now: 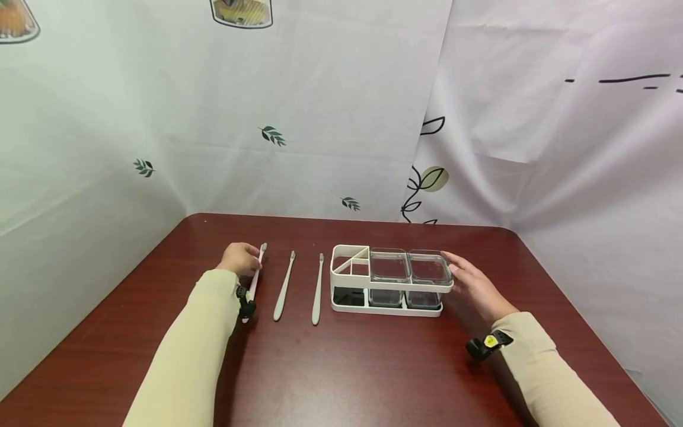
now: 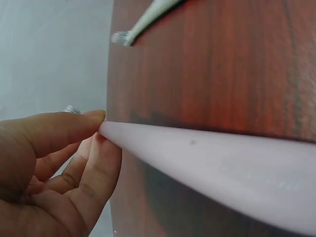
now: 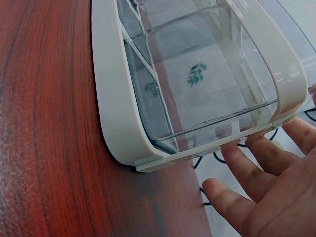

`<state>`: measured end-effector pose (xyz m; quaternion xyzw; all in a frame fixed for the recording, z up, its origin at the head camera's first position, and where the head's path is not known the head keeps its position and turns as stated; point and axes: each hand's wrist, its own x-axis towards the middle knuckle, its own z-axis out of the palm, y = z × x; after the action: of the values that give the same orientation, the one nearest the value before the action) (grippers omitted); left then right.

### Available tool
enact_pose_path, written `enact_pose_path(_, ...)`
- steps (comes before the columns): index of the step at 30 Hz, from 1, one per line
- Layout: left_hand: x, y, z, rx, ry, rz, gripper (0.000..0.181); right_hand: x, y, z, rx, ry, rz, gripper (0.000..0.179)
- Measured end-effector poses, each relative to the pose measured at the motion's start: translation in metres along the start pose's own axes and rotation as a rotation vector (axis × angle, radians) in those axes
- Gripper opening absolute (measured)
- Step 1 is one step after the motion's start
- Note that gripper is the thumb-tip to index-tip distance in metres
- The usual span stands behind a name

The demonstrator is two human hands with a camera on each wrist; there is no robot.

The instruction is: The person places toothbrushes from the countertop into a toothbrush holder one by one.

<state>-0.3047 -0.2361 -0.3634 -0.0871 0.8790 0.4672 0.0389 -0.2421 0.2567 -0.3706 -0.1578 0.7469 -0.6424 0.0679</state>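
My left hand [image 1: 237,259] pinches a pale pink toothbrush [image 1: 255,283] between thumb and fingertips near the neck. In the left wrist view its thick handle [image 2: 222,170] slants toward the camera, and the bristles show just past the thumb. At the right end of a white toothbrush holder [image 1: 386,286], my right hand [image 1: 476,289] lies with extended fingers. Seen from the right wrist, the fingertips [image 3: 256,143] touch the end of its upper frame. Two clear cups [image 1: 430,268] sit side by side in the holder, beside a divided slot section [image 1: 352,264] at its left.
Two pale toothbrushes, a middle one [image 1: 284,286] and a right one [image 1: 317,289], lie on the dark red-brown table [image 1: 341,367] between the left hand and the holder. A white printed curtain [image 1: 320,107] hangs behind the table.
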Motion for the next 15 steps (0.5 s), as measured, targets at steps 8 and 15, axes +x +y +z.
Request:
enact_pose_path(8,-0.006,0.015,-0.001,-0.093,0.024,0.028,0.04,-0.002,-0.001,0.0,-0.036,0.005,-0.015,0.061)
enact_pose_path(15,-0.008,0.024,-0.004,-0.176,0.05,0.068,0.039,0.001,0.002,0.001,-0.048,0.031,-0.008,0.06)
